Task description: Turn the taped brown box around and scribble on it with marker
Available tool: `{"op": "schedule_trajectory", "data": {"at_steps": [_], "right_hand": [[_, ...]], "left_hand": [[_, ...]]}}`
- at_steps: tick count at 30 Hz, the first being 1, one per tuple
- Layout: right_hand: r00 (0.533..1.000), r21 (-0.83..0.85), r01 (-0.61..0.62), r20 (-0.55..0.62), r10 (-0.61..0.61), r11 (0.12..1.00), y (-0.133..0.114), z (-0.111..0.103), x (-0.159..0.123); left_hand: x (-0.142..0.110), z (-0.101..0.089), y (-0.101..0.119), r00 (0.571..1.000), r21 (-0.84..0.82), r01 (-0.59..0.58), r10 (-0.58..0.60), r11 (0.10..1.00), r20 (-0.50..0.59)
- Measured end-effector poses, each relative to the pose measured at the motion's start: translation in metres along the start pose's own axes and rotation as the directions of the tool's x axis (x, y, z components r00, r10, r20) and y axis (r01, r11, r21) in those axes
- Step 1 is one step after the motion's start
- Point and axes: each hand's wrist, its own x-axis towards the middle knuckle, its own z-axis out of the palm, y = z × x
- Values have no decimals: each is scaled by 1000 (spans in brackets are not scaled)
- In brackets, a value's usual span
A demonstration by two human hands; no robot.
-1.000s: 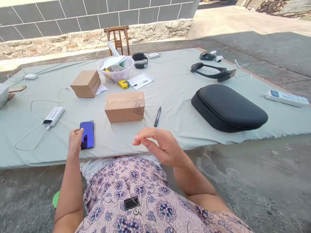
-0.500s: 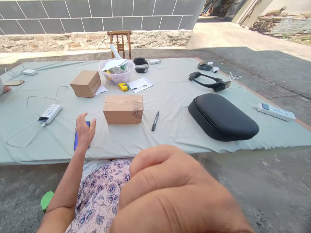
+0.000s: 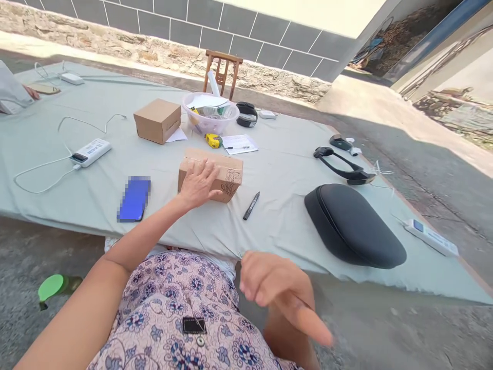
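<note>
My left hand [image 3: 198,184] lies on the front of a brown cardboard box [image 3: 185,167], its fingers spread over the upper edge. Black scribbled lines [image 3: 231,180] mark the box's right end. My right hand [image 3: 279,285] hangs in front of the table edge, thumb stretched out and fingers loosely bent, with nothing seen in it. Between box and black case, a black marker [image 3: 251,206] rests on the cloth. Left of my forearm lies a phone [image 3: 134,199], its blue screen blurred into blocks.
A black case [image 3: 354,226] sits at right, with black headsets [image 3: 342,167] behind it. Farther back are another cardboard box [image 3: 157,121], a bowl [image 3: 210,123] of odds and ends, a tape measure [image 3: 213,140] and paper [image 3: 241,144]. A white power bank [image 3: 91,153] with cables lies left.
My left hand has moved right from over the phone onto the box, which now sits slightly turned in view. My right hand has dropped away from the camera. The view has tilted.
</note>
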Motion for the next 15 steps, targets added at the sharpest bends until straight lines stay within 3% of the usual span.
{"op": "schedule_trajectory", "data": {"at_steps": [1,2,4,6,7,11,15], "right_hand": [[981,-18,-192,-35,191,981,22,-3,-14],[916,-90,-401,-33,399,912,43,-5,-31],[688,-289,-705,-54,724,648,79,-8,-69],[445,-431,-840,-196,874,331,103,-10,-107],[391,-460,-853,-253,885,246,110,-11,-124],[303,-538,-842,-391,869,52,116,-15,-159],[284,-627,-778,-296,912,39,114,-8,-152]], "left_hand": [[0,3,-1,1000,-7,-1,1,1000,-3],[-1,6,-2,1000,-15,-1,1,1000,-15],[-2,12,-5,999,-34,-3,1,999,-52],[-3,16,-7,996,-52,-3,-1,999,-87],[-3,19,-8,995,-59,-4,-2,998,-103],[-3,25,-10,986,-79,-12,-2,997,-168],[-3,28,-12,976,-107,-22,-2,994,-217]]}}
